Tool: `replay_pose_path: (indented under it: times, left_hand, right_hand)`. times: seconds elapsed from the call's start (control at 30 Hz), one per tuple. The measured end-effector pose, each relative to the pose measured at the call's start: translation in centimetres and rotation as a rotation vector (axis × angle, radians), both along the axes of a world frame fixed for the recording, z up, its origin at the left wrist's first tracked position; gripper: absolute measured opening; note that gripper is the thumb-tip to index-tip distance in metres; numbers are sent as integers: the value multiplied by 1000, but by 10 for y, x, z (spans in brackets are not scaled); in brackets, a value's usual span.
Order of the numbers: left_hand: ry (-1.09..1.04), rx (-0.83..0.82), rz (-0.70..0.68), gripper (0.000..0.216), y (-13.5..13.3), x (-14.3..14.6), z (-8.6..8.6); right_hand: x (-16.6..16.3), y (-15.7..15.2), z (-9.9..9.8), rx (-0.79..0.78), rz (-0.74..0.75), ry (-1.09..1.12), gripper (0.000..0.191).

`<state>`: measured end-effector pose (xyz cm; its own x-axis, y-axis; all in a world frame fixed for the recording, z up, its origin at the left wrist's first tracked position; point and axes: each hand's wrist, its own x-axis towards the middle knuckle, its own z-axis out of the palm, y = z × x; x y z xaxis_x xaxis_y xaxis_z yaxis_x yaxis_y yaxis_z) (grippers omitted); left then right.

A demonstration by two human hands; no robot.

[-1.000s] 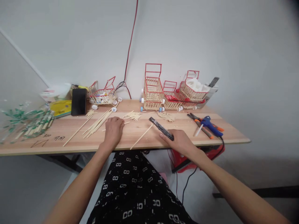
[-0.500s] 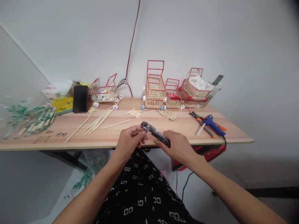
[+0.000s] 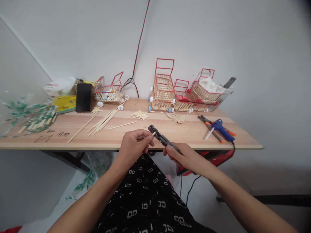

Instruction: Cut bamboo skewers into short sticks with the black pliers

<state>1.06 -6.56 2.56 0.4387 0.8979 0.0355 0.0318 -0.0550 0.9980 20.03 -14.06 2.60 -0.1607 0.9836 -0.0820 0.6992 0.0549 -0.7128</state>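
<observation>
My right hand (image 3: 186, 155) grips the handles of black pliers (image 3: 160, 138), whose jaws point up and left. My left hand (image 3: 134, 145) pinches a thin wooden stick, only its tip (image 3: 153, 133) showing, right at the jaws. Both hands hover in front of the near edge of the wooden table (image 3: 170, 137), above my lap. One loose stick (image 3: 122, 125) lies on the table just beyond my left hand.
Along the wall stand several red-and-wood stick carts (image 3: 164, 87). A pile of long sticks (image 3: 104, 119), a black phone (image 3: 84, 97), a bag of green-tipped sticks (image 3: 31, 118), a blue glue gun (image 3: 221, 126) and orange-handled pliers (image 3: 211, 127) lie about. A red cable (image 3: 141, 42) hangs down the wall.
My left hand left the tabletop with a stick and came to the pliers. My right hand lifted the pliers off the table and drew them toward my lap.
</observation>
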Motion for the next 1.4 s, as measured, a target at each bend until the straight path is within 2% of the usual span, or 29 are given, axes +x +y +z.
replay_pose_path:
  times: [0.13,0.27,0.43,0.67,0.87,1.4]
  left_hand:
    - [20,-16,1,18,0,0,-1]
    - [45,-1,7,17,0,0,-2]
    - [130,138,60,13,-3,-1,-3]
    - [261,292,147,14,-9,-1,-7]
    - [400,486,191,17,-13,-1,-12]
    - [511,584,203,21,-21,1,-21]
  right_hand:
    - [4,-2,-4,-54,20,114,61]
    - [3,-5,-1,-59,10,111,61]
    - [-2,-5,1,-36,-32,67,60]
    - [-6,-6,-13,-40,-53,90,59]
    - [-12,-7,-20,46,-65,32,58]
    - [-15,-7,-36,156,-122,-85,55]
